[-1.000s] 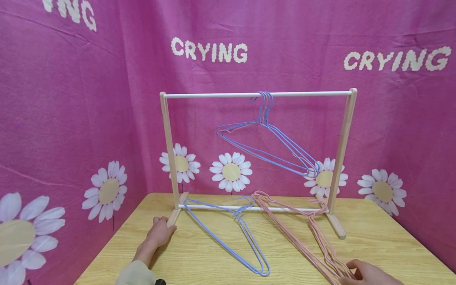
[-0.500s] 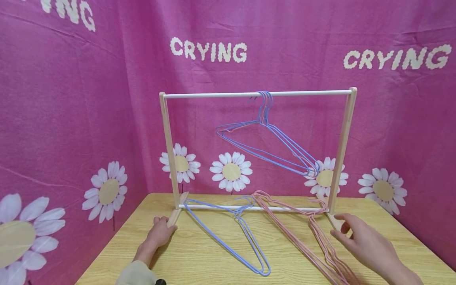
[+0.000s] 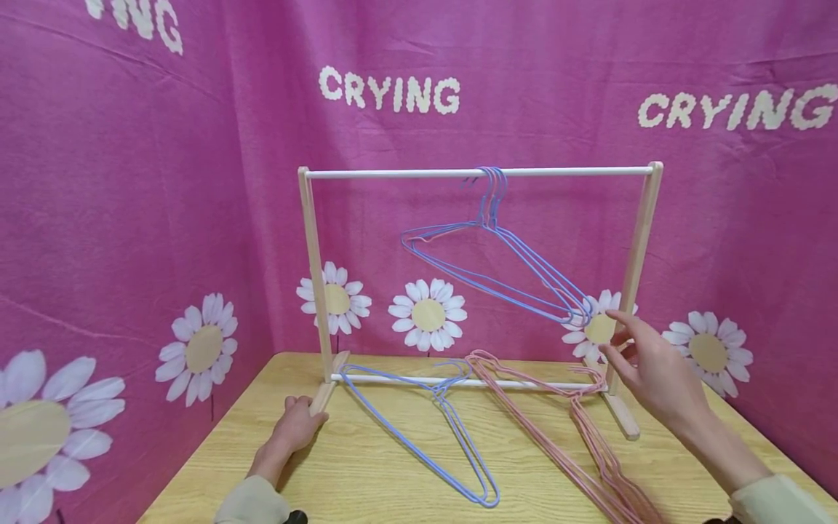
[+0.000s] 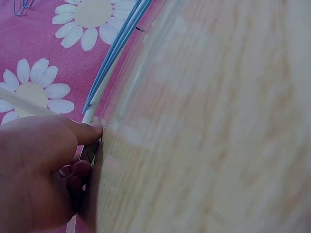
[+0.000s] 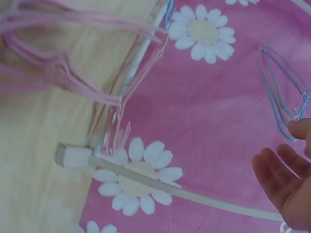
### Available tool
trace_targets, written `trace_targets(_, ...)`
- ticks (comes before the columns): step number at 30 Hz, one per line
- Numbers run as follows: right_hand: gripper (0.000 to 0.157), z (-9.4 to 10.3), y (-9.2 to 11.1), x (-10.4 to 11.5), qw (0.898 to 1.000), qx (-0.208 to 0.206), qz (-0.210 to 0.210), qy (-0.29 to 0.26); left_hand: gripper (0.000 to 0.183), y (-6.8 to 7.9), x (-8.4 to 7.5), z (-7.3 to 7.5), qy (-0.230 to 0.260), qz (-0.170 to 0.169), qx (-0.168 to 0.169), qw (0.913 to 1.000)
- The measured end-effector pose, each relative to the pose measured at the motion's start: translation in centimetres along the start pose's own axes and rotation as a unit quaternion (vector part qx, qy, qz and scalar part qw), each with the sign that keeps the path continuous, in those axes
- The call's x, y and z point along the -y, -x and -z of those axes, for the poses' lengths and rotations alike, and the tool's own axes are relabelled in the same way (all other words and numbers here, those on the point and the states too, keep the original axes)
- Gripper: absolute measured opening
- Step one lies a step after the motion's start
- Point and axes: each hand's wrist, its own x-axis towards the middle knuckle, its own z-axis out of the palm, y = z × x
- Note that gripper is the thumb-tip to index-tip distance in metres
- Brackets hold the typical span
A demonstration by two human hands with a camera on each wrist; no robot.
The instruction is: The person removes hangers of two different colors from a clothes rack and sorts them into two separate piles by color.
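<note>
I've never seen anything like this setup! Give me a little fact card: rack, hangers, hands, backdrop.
Rack: wooden frame, white top rod, standing on a table
Hanging: blue and pink hangers, hooked together on that rod; exact count unclear
Below, left side: blue hangers
Below, right side: pink hangers, bunched
Left hand: grips the rack's left foot
Right hand: raised, holding nothing
Backdrop: pink cloth with daisies, reading CRYING

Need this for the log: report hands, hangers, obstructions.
Left hand gripping rack foot. Right hand empty, midair. Blue and pink hangers on top bar; others on lower bar. No obstruction visible.
</note>
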Motion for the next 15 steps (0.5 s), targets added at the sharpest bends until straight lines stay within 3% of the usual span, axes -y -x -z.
trace_targets(6,0.075,-0.7,-2.1,-0.8,0.999,-0.001,0.036,0.024,0.051,0.1,0.1,0.1,0.005,0.002,0.002,1.0)
trace_targets(15,0.088,-1.7,-3.5,-1.8,0.992,-0.022,0.105,0.064,0.051,0.2,0.0,0.2,0.008,-0.006,0.004,0.9999)
